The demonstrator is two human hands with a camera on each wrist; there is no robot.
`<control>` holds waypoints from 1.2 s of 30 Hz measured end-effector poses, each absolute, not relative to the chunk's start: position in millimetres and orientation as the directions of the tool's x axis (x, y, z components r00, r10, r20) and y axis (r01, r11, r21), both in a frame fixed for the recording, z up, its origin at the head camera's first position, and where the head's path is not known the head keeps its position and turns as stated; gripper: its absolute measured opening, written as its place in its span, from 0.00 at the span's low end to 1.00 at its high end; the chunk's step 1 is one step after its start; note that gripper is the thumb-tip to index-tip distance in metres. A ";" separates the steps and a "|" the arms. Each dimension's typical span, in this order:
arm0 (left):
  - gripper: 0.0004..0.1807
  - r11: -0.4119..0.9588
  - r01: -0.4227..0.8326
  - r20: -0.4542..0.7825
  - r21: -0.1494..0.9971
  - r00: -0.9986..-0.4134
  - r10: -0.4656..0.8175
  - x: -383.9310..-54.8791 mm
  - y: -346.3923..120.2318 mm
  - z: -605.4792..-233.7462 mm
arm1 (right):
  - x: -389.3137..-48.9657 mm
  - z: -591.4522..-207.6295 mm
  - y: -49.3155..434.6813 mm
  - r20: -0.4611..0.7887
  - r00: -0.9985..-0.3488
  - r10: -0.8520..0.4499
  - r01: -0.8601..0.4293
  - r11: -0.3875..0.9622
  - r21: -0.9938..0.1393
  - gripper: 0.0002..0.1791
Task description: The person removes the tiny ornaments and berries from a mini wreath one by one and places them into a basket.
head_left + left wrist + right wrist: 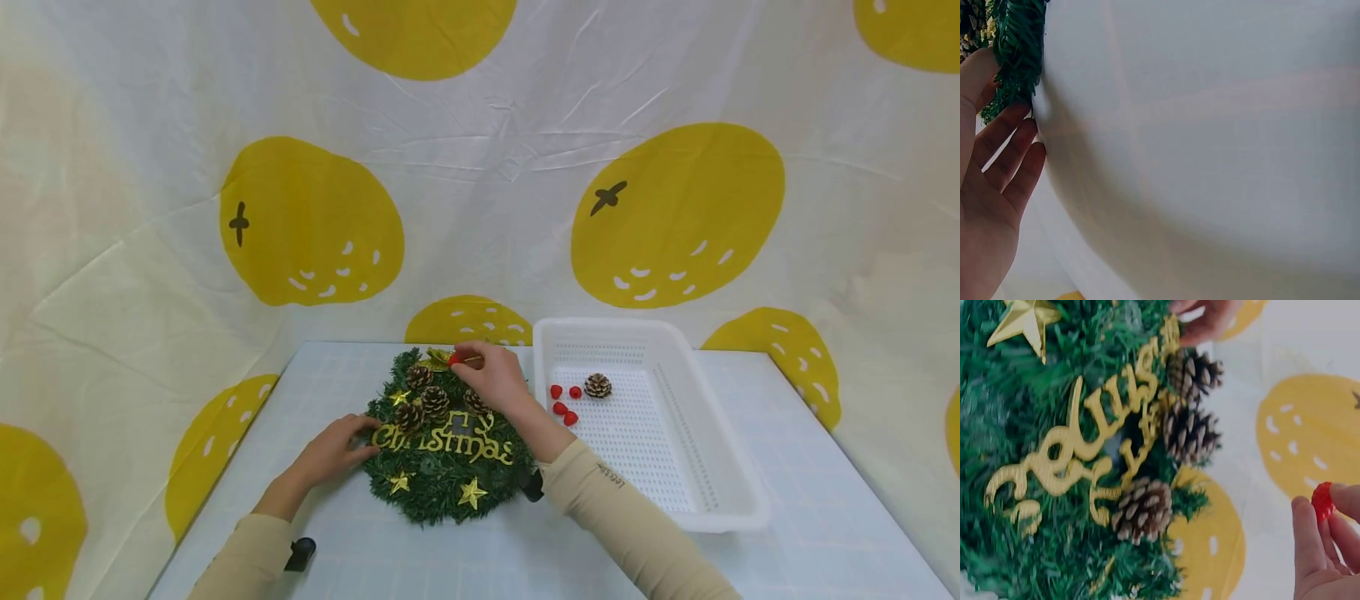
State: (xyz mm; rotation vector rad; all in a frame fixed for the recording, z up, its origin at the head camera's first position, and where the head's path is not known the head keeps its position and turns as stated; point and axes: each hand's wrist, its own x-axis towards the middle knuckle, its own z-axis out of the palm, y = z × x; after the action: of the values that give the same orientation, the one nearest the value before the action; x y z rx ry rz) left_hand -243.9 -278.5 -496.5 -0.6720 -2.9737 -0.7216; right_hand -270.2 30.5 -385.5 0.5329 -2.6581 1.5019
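A green Christmas wreath (437, 477) lies on the table, with gold "Christmas" lettering (480, 450), gold stars (472, 493) and several pine cones (435, 402). My left hand (333, 450) holds its left edge; in the left wrist view the thumb and fingers are at the green tinsel (1019, 44). Above the far part of the wreath, my right hand (495, 379) pinches a red berry (1322, 501) between thumb and fingertips. At the top, gold decoration (437, 358) is partly covered by that hand.
A white plastic basket (720, 425) stands right of the wreath. Inside are several red berries (571, 417) and one pine cone (597, 385). A fruit-patterned cloth (487, 233) hangs behind the pale table (337, 550).
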 end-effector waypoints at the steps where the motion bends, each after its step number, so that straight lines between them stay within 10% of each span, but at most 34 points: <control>1: 0.22 0.802 0.405 0.103 0.439 -0.910 0.403 -243.8 -278.5 -496.5 | -271.5 -384.7 33.1 0.197 -0.943 -0.269 -0.309 0.482 -0.820 0.18; 36: 0.23 0.800 0.395 0.099 0.451 -0.913 0.396 -242.9 -278.5 -495.1 | -317.0 -392.8 144.1 0.095 -0.995 -0.009 -0.081 0.612 -0.787 0.21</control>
State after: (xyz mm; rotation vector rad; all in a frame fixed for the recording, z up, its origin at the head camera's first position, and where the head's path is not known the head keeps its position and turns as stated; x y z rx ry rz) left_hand -242.9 -278.5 -495.1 -0.6550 -2.9807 -0.7468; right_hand -317.0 144.1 -392.8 0.0769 -2.7465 1.3467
